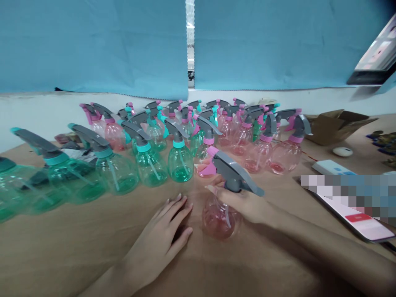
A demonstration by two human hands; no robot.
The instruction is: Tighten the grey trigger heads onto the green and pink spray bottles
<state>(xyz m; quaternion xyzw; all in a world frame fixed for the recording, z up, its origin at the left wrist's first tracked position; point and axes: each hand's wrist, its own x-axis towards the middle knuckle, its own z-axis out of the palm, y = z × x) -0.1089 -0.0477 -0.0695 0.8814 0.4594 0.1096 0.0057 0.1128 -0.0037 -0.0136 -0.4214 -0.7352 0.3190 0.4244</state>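
Note:
My right hand [239, 202] is wrapped round the neck of a pink spray bottle [219, 220] with a grey and pink trigger head. The bottle is upright at the near middle of the table; whether its base touches the wood I cannot tell. To its left my left hand [168, 227] lies palm down on the table [102, 247], fingers stretched out and holding nothing. Just beyond my hands stands a green spray bottle [181, 165] with a teal collar. Beside it is a clear pinkish spray bottle [206, 154], partly hidden behind the held one.
Several green spray bottles [117, 177] line the left, and several pink ones [256, 154] fill the back and right. An open cardboard box [335, 126], a white mouse [342, 152] and a phone [368, 227] lie right. A blue curtain [93, 45] hangs behind.

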